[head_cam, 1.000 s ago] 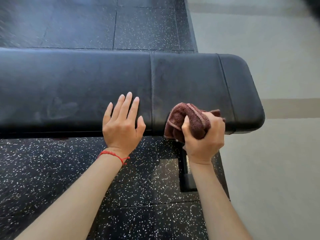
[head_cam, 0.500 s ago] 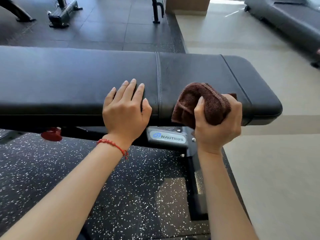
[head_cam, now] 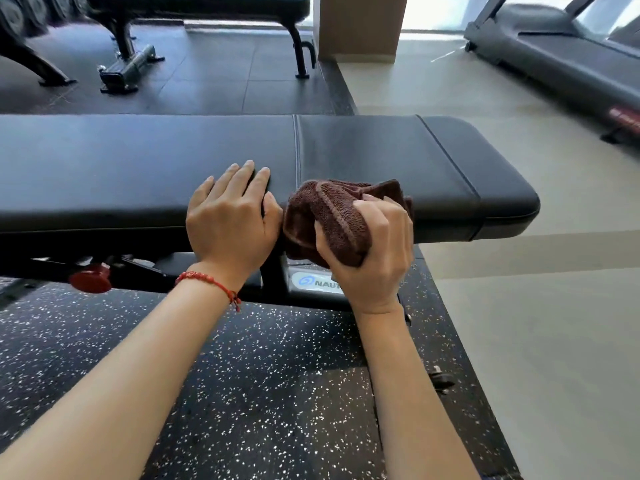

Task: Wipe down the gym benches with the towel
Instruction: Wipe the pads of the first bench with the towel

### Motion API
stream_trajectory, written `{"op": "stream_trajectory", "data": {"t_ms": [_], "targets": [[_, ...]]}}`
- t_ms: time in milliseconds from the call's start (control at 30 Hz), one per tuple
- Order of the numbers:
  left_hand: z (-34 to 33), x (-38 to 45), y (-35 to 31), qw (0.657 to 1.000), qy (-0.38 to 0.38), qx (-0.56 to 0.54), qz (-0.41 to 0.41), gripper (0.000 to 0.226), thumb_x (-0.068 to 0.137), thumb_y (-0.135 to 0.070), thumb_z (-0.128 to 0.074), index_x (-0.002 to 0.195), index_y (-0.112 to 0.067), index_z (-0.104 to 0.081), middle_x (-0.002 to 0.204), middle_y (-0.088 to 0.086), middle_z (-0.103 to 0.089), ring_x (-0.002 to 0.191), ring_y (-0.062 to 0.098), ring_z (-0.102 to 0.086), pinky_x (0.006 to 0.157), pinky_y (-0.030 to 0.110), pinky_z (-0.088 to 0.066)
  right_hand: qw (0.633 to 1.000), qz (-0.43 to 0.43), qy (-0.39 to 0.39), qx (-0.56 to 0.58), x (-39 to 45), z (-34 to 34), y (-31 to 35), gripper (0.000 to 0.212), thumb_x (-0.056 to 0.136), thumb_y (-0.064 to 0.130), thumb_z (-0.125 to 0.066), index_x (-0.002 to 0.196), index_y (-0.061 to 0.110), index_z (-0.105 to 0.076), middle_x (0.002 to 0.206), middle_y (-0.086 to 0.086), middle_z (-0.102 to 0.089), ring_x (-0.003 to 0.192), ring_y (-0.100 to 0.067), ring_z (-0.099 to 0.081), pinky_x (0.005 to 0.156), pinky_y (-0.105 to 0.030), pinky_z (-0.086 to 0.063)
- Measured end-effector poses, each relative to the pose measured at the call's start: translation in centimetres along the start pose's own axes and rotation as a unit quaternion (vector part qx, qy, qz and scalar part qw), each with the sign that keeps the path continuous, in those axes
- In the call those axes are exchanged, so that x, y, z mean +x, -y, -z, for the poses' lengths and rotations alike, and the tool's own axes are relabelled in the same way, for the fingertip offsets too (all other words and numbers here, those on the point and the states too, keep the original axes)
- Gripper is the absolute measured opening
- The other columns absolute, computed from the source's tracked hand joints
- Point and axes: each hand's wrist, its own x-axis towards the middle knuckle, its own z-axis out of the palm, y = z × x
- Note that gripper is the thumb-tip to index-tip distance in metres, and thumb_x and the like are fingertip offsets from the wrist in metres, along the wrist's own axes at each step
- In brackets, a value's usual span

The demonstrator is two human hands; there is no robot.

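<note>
The towel has slid toward nine o'clock, right hand fingers curled around it, beside the flat left hand; most of the bench looks unwiped.

bench pad bare rightward, left hand blocking towel's left

Colours and patterns at the bench

A black padded bench is seen, a dark brown towel with a paler stripe, a red bracelet, a red knob, black white-speckled matting and beige flooring.
</note>
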Motion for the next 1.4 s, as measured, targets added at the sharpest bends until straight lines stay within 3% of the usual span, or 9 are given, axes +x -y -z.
{"op": "stream_trajectory", "data": {"t_ms": [167, 400, 633, 833, 933, 1067, 1167, 1267, 1400], "targets": [[0.0, -0.1, 0.0, 1.0, -0.005, -0.004, 0.0, 0.045, 0.086, -0.026, -0.033, 0.111, -0.01, -0.067, 0.12, 0.012, -0.064, 0.112, 0.029, -0.058, 0.096, 0.042, -0.038, 1.0, 0.015, 0.012, -0.011, -0.5, 3.2, -3.1, 0.035, 0.086, 0.03, -0.068, 0.104, 0.005, -0.05, 0.09, -0.022, -0.063, 0.097, -0.029, -0.057, 0.091, -0.046, -0.048], [0.1, -0.1, -0.2, 1.0, -0.004, -0.002, 0.004, 0.047, 0.086, -0.026, -0.032, 0.112, -0.009, -0.067, 0.12, 0.013, -0.063, 0.112, 0.03, -0.058, 0.096, 0.042, -0.038, 0.995, -0.063, -0.062, -0.042, 0.9, 8.3, -8.1, 0.029, 0.087, 0.032, -0.066, 0.1, 0.011, -0.052, 0.097, -0.002, -0.055, 0.089, -0.023, -0.054, 0.092, -0.021, -0.042], [0.5, -0.2, -0.2, 1.0, 0.014, 0.004, 0.008, 0.049, 0.087, -0.027, -0.029, 0.113, -0.009, -0.066, 0.121, 0.013, -0.063, 0.114, 0.029, -0.057, 0.098, 0.042, -0.037, 0.989, -0.091, -0.112, -0.015, 1.3, 6.2, -5.8, 0.026, 0.084, 0.03, -0.068, 0.093, 0.011, -0.053, 0.086, -0.004, -0.057, 0.078, -0.021, -0.054, 0.081, -0.026, -0.046], [0.9, -0.1, -0.3, 0.999, 0.047, 0.017, 0.014, 0.053, 0.088, -0.03, -0.025, 0.116, -0.01, -0.065, 0.123, 0.012, -0.061, 0.116, 0.028, -0.055, 0.099, 0.042, -0.035, 0.996, -0.052, -0.067, 0.026, 1.0, 3.4, -2.7, 0.027, 0.085, 0.03, -0.067, 0.092, 0.006, -0.056, 0.081, -0.014, -0.064, 0.076, -0.027, -0.059, 0.073, -0.042, -0.052], [1.4, 0.0, -0.2, 0.998, 0.065, 0.002, 0.015, 0.048, 0.09, -0.03, -0.03, 0.118, -0.009, -0.063, 0.126, 0.012, -0.06, 0.119, 0.027, -0.052, 0.102, 0.041, -0.031, 0.998, -0.047, -0.041, 0.031, 0.7, 1.9, -0.8, 0.029, 0.085, 0.031, -0.066, 0.098, 0.008, -0.056, 0.085, -0.014, -0.066, 0.079, -0.029, -0.062, 0.077, -0.041, -0.052], [2.6, 0.1, 0.8, 0.989, 0.068, -0.131, 0.001, 0.031, 0.093, -0.016, -0.048, 0.119, -0.005, -0.06, 0.124, 0.012, -0.06, 0.119, 0.027, -0.051, 0.1, 0.034, -0.033, 0.996, -0.067, -0.051, 0.018, 0.4, 1.2, 0.5, 0.032, 0.086, 0.033, -0.065, 0.102, 0.007, -0.057, 0.088, -0.015, -0.067, 0.081, -0.029, -0.062, 0.08, -0.039, -0.052], [4.6, -0.1, 2.5, 0.974, 0.023, -0.226, 0.009, 0.033, 0.091, -0.018, -0.045, 0.112, 0.0, -0.063, 0.113, 0.017, -0.064, 0.106, 0.031, -0.058, 0.091, 0.028, -0.037, 0.995, -0.082, -0.063, 0.007, 0.5, 1.0, 1.3, 0.032, 0.085, 0.032, -0.065, 0.094, 0.001, -0.06, 0.087, -0.015, -0.066, 0.08, -0.028, -0.062, 0.079, -0.041, -0.052], [6.4, -0.9, 6.5, 0.985, -0.022, -0.17, 0.007, 0.039, 0.089, -0.024, -0.039, 0.107, -0.001, -0.065, 0.107, 0.015, -0.067, 0.098, 0.032, -0.06, 0.088, 0.037, -0.04, 0.994, -0.087, -0.063, 0.004, 0.5, -0.2, 3.2, 0.03, 0.082, 0.026, -0.068, 0.091, -0.001, -0.061, 0.084, -0.015, -0.065, 0.079, -0.026, -0.061, 0.076, -0.042, -0.053], [7.0, -1.7, 12.9, 0.997, -0.007, -0.077, 0.002, 0.043, 0.089, -0.028, -0.036, 0.109, -0.001, -0.064, 0.112, 0.016, -0.065, 0.105, 0.035, -0.058, 0.092, 0.044, -0.036, 0.995, -0.086, -0.045, 0.007, -0.3, -3.3, 6.8, 0.034, 0.08, 0.026, -0.068, 0.086, -0.008, -0.063, 0.083, -0.016, -0.065, 0.077, -0.028, -0.061, 0.073, -0.045, -0.053]]}}
